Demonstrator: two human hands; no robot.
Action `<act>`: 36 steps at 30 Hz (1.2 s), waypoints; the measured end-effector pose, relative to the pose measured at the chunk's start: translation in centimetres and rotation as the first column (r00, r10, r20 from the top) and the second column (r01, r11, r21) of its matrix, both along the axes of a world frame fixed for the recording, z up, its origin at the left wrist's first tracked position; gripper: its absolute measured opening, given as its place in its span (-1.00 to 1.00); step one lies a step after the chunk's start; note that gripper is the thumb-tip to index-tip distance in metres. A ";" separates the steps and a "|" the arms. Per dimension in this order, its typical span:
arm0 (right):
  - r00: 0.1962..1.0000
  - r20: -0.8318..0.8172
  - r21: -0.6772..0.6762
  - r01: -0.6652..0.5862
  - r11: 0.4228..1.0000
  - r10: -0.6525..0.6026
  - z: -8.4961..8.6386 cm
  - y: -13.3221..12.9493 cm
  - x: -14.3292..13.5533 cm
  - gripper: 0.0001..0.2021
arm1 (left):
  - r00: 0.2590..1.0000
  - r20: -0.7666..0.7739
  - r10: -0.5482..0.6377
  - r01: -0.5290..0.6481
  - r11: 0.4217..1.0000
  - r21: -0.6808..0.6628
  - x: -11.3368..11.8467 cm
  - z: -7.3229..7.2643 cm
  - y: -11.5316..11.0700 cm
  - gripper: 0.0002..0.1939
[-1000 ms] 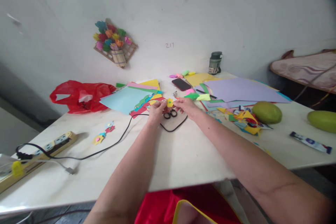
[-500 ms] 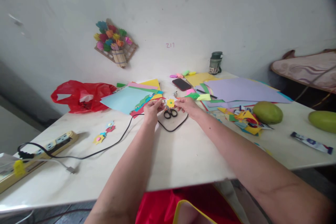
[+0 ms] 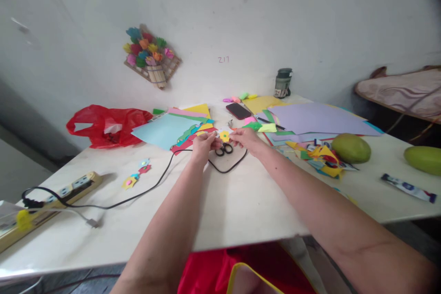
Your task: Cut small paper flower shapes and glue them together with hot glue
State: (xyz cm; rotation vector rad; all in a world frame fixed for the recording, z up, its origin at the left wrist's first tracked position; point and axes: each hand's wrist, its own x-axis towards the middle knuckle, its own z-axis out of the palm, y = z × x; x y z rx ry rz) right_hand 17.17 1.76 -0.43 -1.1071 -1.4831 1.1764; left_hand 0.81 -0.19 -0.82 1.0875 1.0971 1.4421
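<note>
A small yellow paper flower (image 3: 224, 136) with a green centre and white around its upper edge is between my two hands, above the table. My right hand (image 3: 245, 139) pinches it at its right side. My left hand (image 3: 204, 144) is closed at the flower's left, fingertips pressed together; what they hold is too small to make out. Just below the flower lie scissors (image 3: 228, 149) with black handles, their blades mostly hidden. Off to the left, small paper flowers (image 3: 130, 182) in yellow, red and blue lie on the table.
A black cord (image 3: 151, 188) runs from the power strip (image 3: 81, 185) past my left wrist. Coloured paper sheets (image 3: 306, 117), a phone (image 3: 238, 110), paper scraps (image 3: 325, 158), green mangoes (image 3: 351, 148) and a tube (image 3: 408, 188) lie around. A red plastic bag (image 3: 99, 121) stands back left.
My left hand has shifted slightly right, closer to the flower. The flower has dropped a little and turned slightly; my right hand has barely moved.
</note>
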 end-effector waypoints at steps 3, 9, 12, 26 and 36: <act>1.000 0.010 -0.002 -0.004 1.000 0.004 0.1 0.0 0.1 -0.91 | 0.998 0.016 0.056 -0.056 0.998 0.013 -0.2 -0.1 0.1 -0.61; 0.999 0.015 -0.008 -0.047 0.999 0.047 0.6 -0.5 0.2 -0.90 | 0.999 0.012 -0.035 0.035 0.999 -0.018 -0.4 -0.2 -0.1 -0.57; 0.997 0.047 -0.014 -0.067 0.998 0.067 0.9 -0.8 0.1 -0.89 | 0.986 -0.060 -0.158 0.157 0.987 -0.022 -0.2 -0.2 -0.3 -0.56; 0.987 0.132 0.018 -0.097 0.995 0.094 1.0 -0.9 0.1 -0.85 | 0.965 -0.184 -0.189 0.196 0.980 0.022 0.3 -0.3 -0.4 -0.58; 0.986 0.140 0.024 -0.091 0.996 0.087 0.9 -0.9 0.1 -0.88 | 0.958 -0.212 -0.194 0.204 0.979 0.027 0.3 -0.4 -0.2 -0.55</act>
